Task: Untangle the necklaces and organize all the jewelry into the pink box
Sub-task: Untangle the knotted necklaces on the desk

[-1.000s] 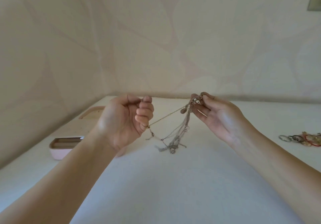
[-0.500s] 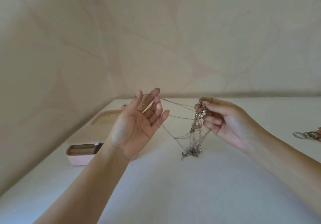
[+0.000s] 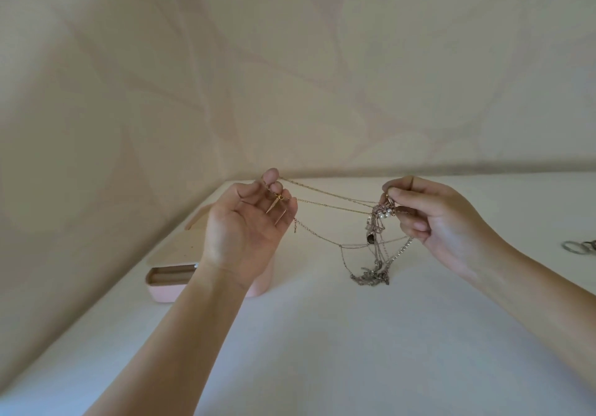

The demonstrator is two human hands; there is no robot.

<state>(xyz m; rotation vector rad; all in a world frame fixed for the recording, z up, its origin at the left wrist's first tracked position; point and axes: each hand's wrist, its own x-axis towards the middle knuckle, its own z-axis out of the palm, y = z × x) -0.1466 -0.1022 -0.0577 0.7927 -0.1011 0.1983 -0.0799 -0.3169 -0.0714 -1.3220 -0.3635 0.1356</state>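
My left hand (image 3: 248, 225) is raised palm toward me, its bent fingers hooking a thin gold necklace (image 3: 329, 201) with a small pendant (image 3: 279, 197) at the fingertips. Three gold strands run taut to the right into a tangle of necklaces (image 3: 374, 254). My right hand (image 3: 435, 222) pinches the top of that tangle, beside a few small pearls (image 3: 385, 214). The tangle's silver chains hang down and their ends touch the white table (image 3: 322, 351). The pink box (image 3: 164, 290) stands open on the table below my left wrist, which hides its right part.
The box's lid (image 3: 196, 222) lies behind the box near the wall corner. A few rings (image 3: 577, 247) lie at the table's right edge of view. Patterned walls close the table at the back and left.
My left hand went from a fist to spread fingers, and now its fingers bend over the gold chain. The hands have drawn apart, pulling the gold strands out of the tangle.
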